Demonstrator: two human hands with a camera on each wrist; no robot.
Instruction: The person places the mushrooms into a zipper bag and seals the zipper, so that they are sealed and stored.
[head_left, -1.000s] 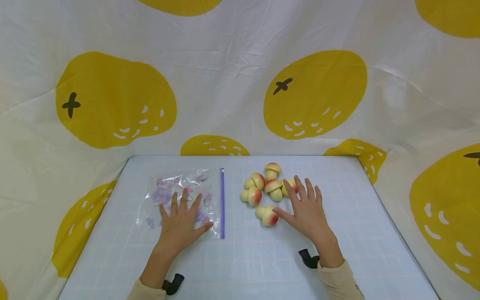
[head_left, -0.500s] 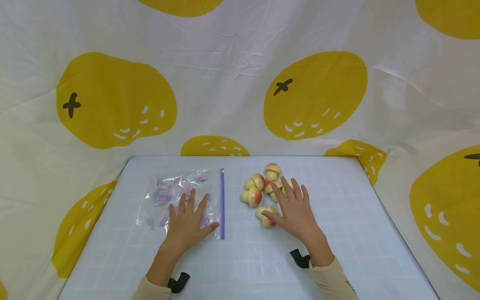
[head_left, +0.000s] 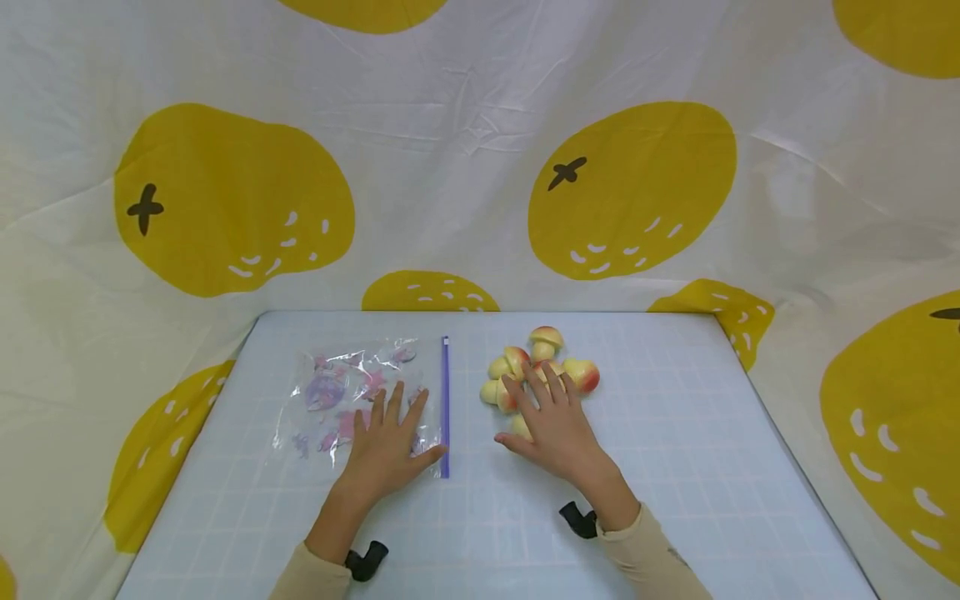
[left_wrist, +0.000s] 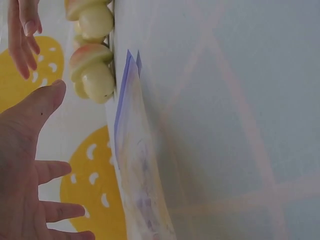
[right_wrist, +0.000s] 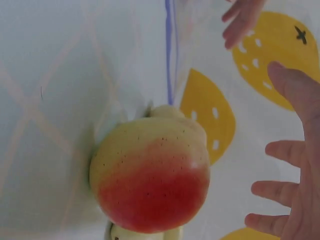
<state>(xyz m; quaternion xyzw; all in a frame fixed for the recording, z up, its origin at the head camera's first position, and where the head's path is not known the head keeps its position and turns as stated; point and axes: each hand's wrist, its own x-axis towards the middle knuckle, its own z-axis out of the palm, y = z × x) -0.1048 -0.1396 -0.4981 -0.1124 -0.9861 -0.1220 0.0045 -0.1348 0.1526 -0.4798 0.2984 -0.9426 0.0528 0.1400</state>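
Observation:
My left hand (head_left: 384,454) is held with fingers spread over the lower right part of a clear zip bag (head_left: 324,392). In the left wrist view a gap separates that hand from the bag (left_wrist: 142,195). Pink and purple patterns show on the bag, which has a purple zip edge. My right hand (head_left: 555,429) is spread above a cluster of mushroom-shaped pieces (head_left: 581,377), cream with red-tinged caps. It covers much of the nearest mushroom. A large red-topped mushroom (right_wrist: 152,175) fills the right wrist view, apart from the fingers. Neither hand holds anything.
A pale checked cloth covers the table (head_left: 712,467). Behind it hangs a white curtain (head_left: 442,167) printed with yellow fruit. A black curved piece (head_left: 367,562) sits at the left wrist, and a similar black piece (head_left: 578,521) at the right.
Both hands have shifted: the left slightly right across the bag, the right leftward over the mushrooms. The rightmost mushroom is uncovered now. Bag and mushrooms have stayed in place.

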